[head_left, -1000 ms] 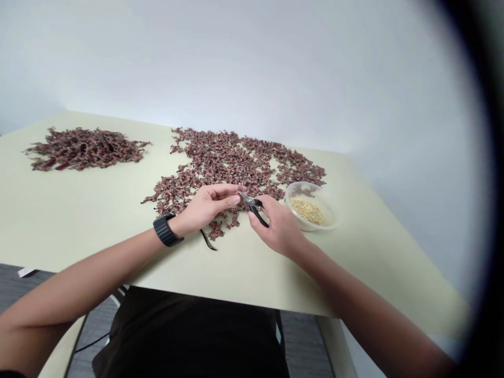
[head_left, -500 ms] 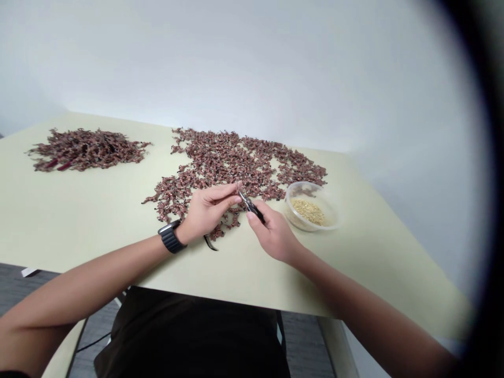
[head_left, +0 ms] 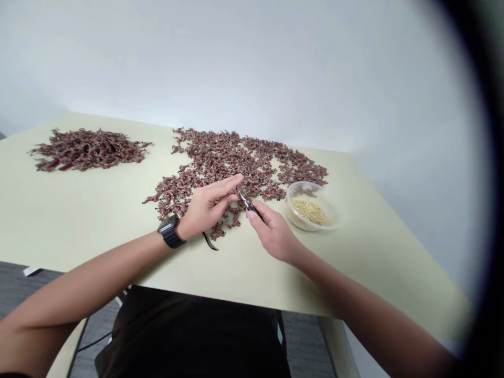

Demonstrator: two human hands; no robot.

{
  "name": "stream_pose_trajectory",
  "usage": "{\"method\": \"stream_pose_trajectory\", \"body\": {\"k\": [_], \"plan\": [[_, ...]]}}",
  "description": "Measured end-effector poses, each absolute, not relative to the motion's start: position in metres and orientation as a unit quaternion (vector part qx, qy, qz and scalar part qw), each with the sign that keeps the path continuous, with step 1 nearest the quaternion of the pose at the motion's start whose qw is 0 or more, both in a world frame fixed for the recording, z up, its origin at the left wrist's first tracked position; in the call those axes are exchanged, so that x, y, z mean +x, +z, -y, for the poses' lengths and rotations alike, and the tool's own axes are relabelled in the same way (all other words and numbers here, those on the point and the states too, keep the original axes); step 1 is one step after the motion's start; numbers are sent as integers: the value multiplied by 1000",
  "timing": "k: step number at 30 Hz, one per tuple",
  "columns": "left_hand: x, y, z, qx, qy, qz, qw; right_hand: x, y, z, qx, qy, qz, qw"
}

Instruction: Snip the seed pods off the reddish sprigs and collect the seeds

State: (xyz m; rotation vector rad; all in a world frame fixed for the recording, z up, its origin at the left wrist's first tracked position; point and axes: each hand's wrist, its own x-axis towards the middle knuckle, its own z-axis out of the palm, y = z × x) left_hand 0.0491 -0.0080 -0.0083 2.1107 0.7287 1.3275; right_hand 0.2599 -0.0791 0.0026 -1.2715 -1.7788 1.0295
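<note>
The small pliers point(head_left: 249, 206) have a silver nose and black grips, and they sit just above the middle of the larger spread of reddish-brown bits point(head_left: 232, 157). The nose points up and to the left, toward the fingertips point(head_left: 237, 180) of the left hand point(head_left: 205, 206). The right hand point(head_left: 273, 233) holds the pliers in a narrow grip, with the fingers curled around the grips and the nose showing past them. The left hand is slightly open, its fingers stretched toward the nose and its thumb just below them. Whether it pinches anything too small to see, I cannot tell.

Both forearms reach in from the lower corners, and a black watch point(head_left: 170, 232) sits on the left wrist. The hands hover over the near edge of the spread, close together but apart.

The pale surface point(head_left: 98, 210) carries the loose, tangled spread and, well to the left, a denser heap of similar bits point(head_left: 88, 149). A clear plastic tub point(head_left: 311, 184) of pale yellow grains point(head_left: 309, 211) stands just right of the spread, touching its edge. A thin black curved strip point(head_left: 210, 241) lies beside the left hand. Below the surface edge are a dark shirt point(head_left: 192, 336) and a grey floor point(head_left: 23, 294). Beyond it rises a plain white wall point(head_left: 236, 68).
</note>
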Motion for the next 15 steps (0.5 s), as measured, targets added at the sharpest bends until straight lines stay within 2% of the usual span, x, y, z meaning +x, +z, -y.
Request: {"method": "stream_pose_trajectory", "body": {"k": [5,7,10,15], "plan": [[53,-5,10,591,465,-273,599,266,-3,76,-508,201,769,331],[52,-3,8,552,410,-252,681,268,-6,74,-500,162,787,322],[51,1,6,542,370,-249,713,270,-9,71,-491,142,803,305],[51,-1,7,556,382,-256,693,270,-9,72,-498,156,802,289]]}}
